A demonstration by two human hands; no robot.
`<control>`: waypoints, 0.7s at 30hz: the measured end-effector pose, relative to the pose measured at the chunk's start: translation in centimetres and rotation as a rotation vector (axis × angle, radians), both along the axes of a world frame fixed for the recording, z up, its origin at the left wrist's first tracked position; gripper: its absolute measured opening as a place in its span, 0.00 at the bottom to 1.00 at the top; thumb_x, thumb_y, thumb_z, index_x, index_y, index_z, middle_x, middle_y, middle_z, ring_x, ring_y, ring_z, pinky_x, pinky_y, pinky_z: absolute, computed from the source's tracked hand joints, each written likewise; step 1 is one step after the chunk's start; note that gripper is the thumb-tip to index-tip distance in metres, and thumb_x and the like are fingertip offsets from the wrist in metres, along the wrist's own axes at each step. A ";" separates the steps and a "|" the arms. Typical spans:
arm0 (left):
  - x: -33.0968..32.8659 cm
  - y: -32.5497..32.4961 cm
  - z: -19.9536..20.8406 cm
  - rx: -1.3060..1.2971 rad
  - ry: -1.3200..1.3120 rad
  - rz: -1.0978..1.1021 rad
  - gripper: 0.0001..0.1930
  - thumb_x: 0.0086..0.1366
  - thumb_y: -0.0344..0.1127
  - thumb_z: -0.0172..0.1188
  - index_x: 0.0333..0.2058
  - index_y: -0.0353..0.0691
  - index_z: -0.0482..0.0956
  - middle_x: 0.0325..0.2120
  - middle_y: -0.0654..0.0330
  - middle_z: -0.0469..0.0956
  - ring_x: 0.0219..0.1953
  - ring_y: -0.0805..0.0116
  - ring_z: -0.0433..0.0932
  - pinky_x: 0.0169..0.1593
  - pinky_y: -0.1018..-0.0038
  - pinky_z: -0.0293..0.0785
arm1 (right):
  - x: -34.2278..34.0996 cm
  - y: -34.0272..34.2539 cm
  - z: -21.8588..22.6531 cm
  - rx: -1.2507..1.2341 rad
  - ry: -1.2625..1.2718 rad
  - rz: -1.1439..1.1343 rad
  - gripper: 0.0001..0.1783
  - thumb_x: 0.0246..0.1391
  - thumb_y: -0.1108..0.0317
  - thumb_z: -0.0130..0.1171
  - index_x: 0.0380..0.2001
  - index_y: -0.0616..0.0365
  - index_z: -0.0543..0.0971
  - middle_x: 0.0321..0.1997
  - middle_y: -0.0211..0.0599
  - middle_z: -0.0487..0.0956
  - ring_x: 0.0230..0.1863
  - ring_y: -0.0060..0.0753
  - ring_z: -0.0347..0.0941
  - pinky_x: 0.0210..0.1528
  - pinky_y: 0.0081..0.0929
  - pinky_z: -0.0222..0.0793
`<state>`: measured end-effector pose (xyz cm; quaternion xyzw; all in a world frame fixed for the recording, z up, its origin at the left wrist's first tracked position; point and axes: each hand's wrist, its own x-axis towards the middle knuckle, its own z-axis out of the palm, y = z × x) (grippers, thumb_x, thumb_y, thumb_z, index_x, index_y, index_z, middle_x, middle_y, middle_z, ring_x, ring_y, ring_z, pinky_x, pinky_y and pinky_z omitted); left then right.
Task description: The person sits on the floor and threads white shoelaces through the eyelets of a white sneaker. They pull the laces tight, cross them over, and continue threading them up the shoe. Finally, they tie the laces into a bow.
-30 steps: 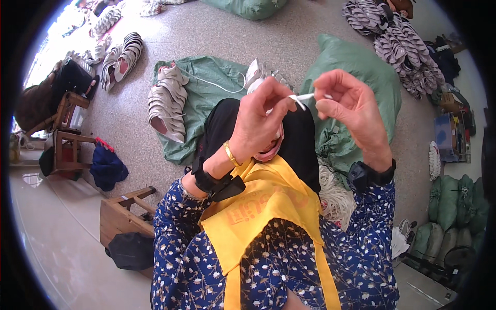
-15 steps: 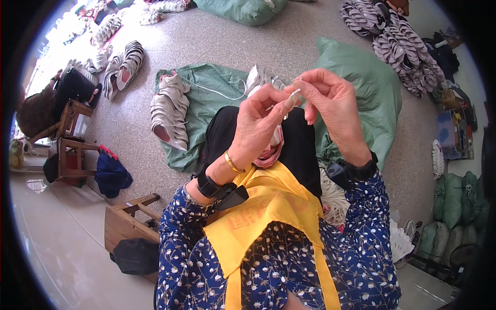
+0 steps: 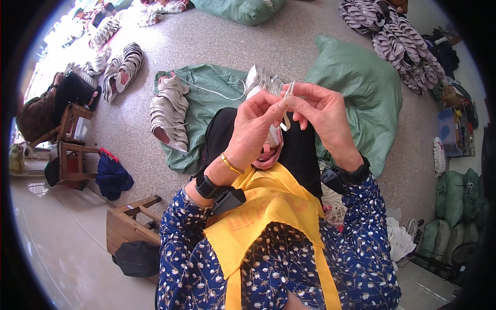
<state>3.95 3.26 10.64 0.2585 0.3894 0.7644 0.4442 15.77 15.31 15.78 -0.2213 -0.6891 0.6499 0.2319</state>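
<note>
**White lace gripped in mid-air above dark trousers**

The lace is white, thin and slack. Two narrow strands stand up close together at the fingertips; a short bent length hangs below. It is located between the two hands, in front of the body.

The lace's middle is covered by the fingers, and whether the upper strands form a closed loop cannot be determined. A pink and white item underneath is partly hidden by the hands and the yellow apron.

Left hand: raised from the lower left, back upward, thumb and forefinger pinching the lace. Right hand: raised opposite, fingers curled, thumb and forefinger likewise closed on the lace. The two sets of fingertips meet or nearly meet; contact cannot be confirmed.
</note>
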 end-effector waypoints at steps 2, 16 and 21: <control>0.0 0.0 0.0 -0.009 0.034 0.017 0.10 0.70 0.38 0.66 0.37 0.37 0.80 0.27 0.69 0.77 0.29 0.84 0.71 0.33 0.83 0.67 | 0.0 0.0 -0.4 -0.007 -0.003 0.000 0.11 0.61 0.68 0.68 0.43 0.65 0.84 0.28 0.28 0.83 0.24 0.11 0.74 0.23 0.12 0.67; -5.0 -0.5 -7.8 -0.338 1.150 0.123 0.22 0.54 0.35 0.74 0.47 0.40 0.78 0.46 0.59 0.81 0.47 0.57 0.76 0.48 0.67 0.79 | -0.3 0.2 1.6 0.201 0.101 0.051 0.09 0.72 0.64 0.55 0.39 0.59 0.73 0.33 0.34 0.85 0.21 0.10 0.70 0.20 0.11 0.64; -5.2 1.0 -9.9 -0.300 1.169 0.063 0.25 0.52 0.37 0.73 0.48 0.41 0.74 0.45 0.55 0.80 0.52 0.47 0.73 0.58 0.59 0.72 | -0.3 -0.4 2.5 0.269 0.024 0.080 0.10 0.72 0.64 0.55 0.38 0.58 0.74 0.31 0.31 0.84 0.21 0.10 0.70 0.20 0.11 0.63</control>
